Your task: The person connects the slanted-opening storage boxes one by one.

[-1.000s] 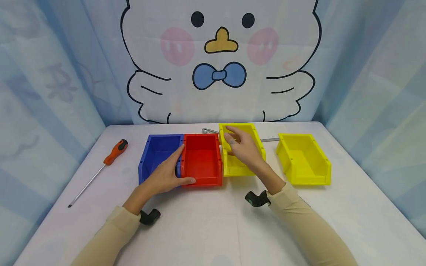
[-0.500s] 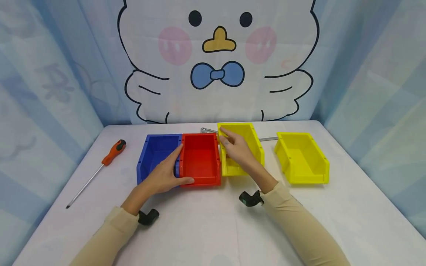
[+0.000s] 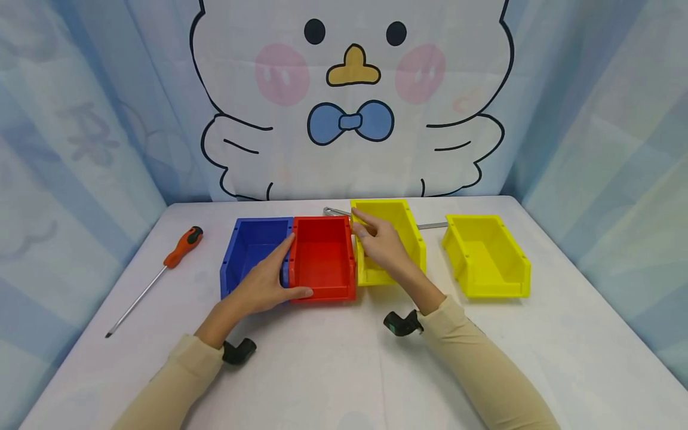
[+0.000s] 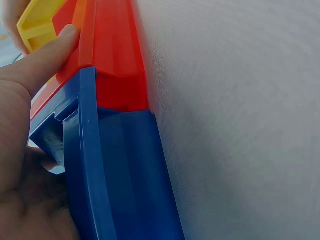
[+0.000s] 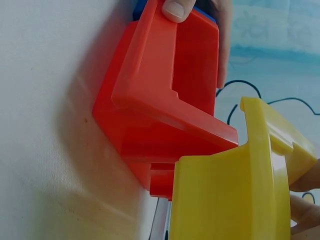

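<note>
My left hand (image 3: 260, 285) holds the left side of the red bin (image 3: 325, 257), its thumb (image 4: 60, 47) on the front edge and its other fingers reaching along the wall shared with the blue bin (image 3: 260, 236). Red and blue stand side by side, touching. My right hand (image 3: 384, 243) grips the left wall of a yellow bin (image 3: 414, 236), index finger along the rim. This bin sits slightly farther back than the red one. In the right wrist view, its near left edge (image 5: 200, 195) overlaps the red bin's right side (image 5: 145, 135).
A second yellow bin (image 3: 486, 251) stands apart at the right. Behind the middle bins lies a long metal tool (image 3: 432, 226), its ringed end (image 3: 334, 211) showing at left and its middle hidden. An orange-handled screwdriver (image 3: 184, 246) lies at the left. A printed curtain (image 3: 352, 161) closes off the back.
My right hand has moved slightly left, and its spread fingers have closed onto the yellow bin's left wall. The left hand and the bins keep their places; the whole view has shifted slightly.
</note>
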`<state>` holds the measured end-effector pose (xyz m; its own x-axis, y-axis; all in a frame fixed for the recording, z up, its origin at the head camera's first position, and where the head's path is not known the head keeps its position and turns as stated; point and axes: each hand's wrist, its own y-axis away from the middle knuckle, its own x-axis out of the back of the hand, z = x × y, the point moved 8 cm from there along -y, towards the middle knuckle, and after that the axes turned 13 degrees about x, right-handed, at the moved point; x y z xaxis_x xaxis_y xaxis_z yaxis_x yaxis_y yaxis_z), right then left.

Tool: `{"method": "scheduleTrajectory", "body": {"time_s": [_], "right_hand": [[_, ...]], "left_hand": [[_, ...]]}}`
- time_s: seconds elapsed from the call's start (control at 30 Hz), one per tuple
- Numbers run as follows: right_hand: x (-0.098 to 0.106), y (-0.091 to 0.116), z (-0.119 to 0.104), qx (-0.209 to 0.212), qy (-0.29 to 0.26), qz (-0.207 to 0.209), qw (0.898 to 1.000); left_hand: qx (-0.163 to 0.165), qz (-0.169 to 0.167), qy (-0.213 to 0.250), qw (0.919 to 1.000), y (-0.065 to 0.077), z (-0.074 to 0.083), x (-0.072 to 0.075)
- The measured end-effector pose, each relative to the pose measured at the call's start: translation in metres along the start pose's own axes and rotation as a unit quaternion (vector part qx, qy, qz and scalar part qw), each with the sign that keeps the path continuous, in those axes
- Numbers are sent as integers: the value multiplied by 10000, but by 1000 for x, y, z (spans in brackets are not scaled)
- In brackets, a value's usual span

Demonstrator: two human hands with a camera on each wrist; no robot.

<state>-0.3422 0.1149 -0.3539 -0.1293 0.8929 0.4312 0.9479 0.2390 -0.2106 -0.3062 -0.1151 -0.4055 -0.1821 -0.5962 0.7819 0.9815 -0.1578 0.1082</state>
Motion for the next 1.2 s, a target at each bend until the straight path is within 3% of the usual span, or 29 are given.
{"method": "scheduleTrajectory", "body": {"time_s": [1.2], "right_hand": [[-1, 3, 0, 144, 335, 61, 9993]], "left_hand": [[-41, 5, 37, 10000, 1, 1, 0]]}}
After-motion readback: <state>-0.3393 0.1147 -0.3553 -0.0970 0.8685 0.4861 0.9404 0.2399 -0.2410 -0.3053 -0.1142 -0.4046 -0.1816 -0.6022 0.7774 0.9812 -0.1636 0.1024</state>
